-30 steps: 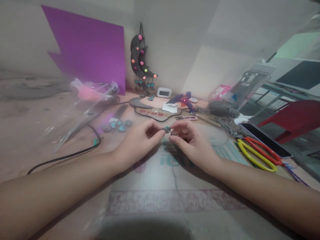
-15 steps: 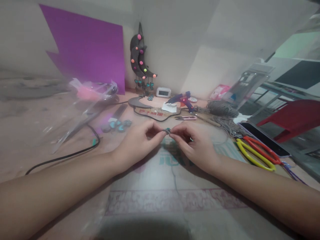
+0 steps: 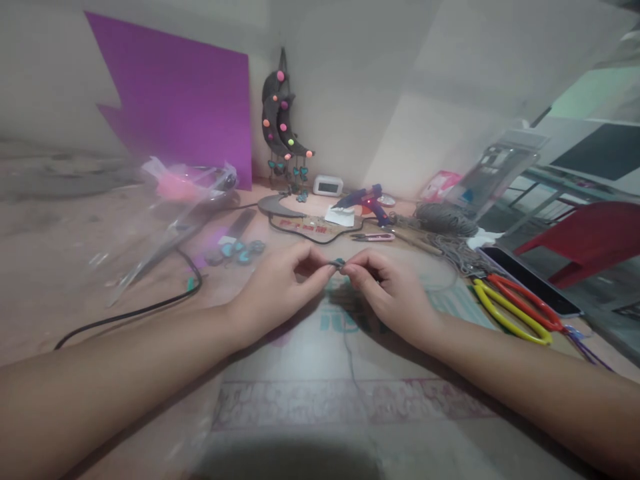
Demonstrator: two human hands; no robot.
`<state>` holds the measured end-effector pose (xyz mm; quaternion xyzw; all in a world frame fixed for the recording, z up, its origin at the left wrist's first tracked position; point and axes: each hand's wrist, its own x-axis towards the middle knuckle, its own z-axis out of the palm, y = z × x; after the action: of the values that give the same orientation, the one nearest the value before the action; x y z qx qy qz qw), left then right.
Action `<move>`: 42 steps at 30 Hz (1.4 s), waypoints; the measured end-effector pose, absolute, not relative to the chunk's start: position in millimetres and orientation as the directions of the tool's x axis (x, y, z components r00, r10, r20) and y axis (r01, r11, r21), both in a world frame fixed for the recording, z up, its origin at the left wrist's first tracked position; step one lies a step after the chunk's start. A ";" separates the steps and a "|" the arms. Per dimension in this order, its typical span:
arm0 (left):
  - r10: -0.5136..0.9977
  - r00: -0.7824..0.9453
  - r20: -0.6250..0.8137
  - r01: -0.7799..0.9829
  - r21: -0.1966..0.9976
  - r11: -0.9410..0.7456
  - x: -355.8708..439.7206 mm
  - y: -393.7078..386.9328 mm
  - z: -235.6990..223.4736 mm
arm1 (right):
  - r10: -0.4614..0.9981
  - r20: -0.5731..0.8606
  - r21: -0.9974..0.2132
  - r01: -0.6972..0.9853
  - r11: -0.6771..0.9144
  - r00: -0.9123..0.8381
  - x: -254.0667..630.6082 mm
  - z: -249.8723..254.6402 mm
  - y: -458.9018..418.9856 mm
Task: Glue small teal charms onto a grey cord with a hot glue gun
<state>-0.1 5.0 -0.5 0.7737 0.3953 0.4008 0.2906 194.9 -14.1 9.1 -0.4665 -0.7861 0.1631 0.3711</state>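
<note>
Left hand (image 3: 283, 283): fingers closed, thumb and forefinger pinching one side of a small teal-and-grey piece (image 3: 339, 263).
Right hand (image 3: 393, 283): fingers closed on the other side of that piece, their tips near the left hand's.
Small piece: between both sets of fingertips, above the table (image 3: 310, 363); partly covered, so its full shape cannot be told.
Beyond the hands: pink-handled snips (image 3: 373, 237), a dark blue glue gun (image 3: 367, 200) with a red light, a white digital clock (image 3: 328, 186) and a flat grey crescent (image 3: 281, 205).
At the wall: a hanging decoration of dark crescents (image 3: 274, 123) with coloured balls and teal hearts, right of a large purple sheet (image 3: 190, 100).
Left side: a cluster of teal-and-grey pieces (image 3: 240, 251), a black cable (image 3: 135, 311) and a clear plastic bag (image 3: 163, 237), blurred.
Right side: a grey yarn bundle (image 3: 445, 219), a dark-screened phone (image 3: 533, 280), and yellow and red looped handles (image 3: 520, 321) beside it.
Background: a red plastic chair (image 3: 590, 237).
</note>
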 end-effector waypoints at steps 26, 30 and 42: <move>0.863 0.390 0.321 0.296 0.843 -0.448 -1.6 4.5 1.6 | 0.875 0.371 -0.613 0.626 0.482 -0.310 193.0 8.5 -14.3; 0.855 0.401 0.330 0.331 0.818 -0.471 -2.4 5.6 -0.5 | 0.869 0.373 -0.600 0.631 0.492 -0.324 192.9 8.4 -14.9; 0.845 0.435 0.312 0.312 0.827 -0.467 -3.2 6.1 -1.2 | 0.881 0.354 -0.657 0.588 0.472 -0.313 193.1 8.7 -13.0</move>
<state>-3.2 6.1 -1.2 0.7696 0.3759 0.3758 0.3539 193.1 -13.0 8.7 -0.4694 -0.7828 0.2088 0.3512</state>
